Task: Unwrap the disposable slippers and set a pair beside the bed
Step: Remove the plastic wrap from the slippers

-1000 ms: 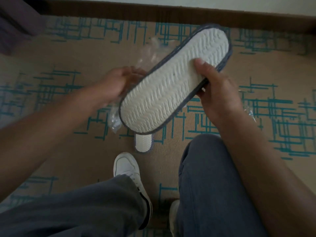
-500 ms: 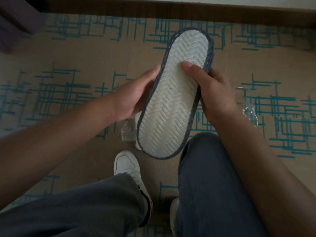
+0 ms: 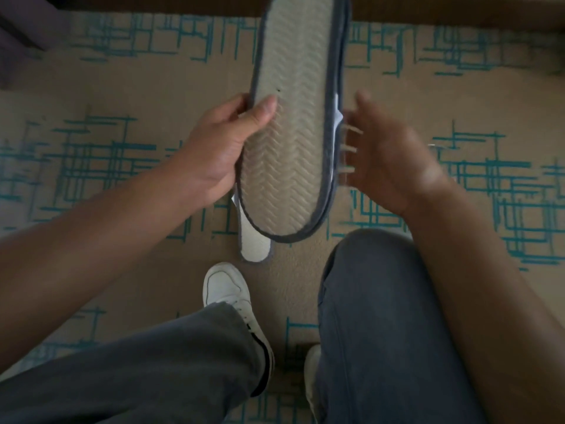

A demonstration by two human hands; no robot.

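Holding a slipper (image 3: 293, 123) sole-up at 12 o'clock, left hand (image 3: 220, 148) pinches its grey-trimmed edge, thumb on ribbed white sole. Right hand (image 3: 394, 157) blurred at 3 o'clock, fingers spread, holding nothing. Second slipper (image 3: 253, 243) lies on tan, teal-lined carpet (image 3: 122, 179) below.

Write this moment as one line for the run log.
left hand: grips slipper, sole up | right hand: open, beside it | second slipper: on carpet
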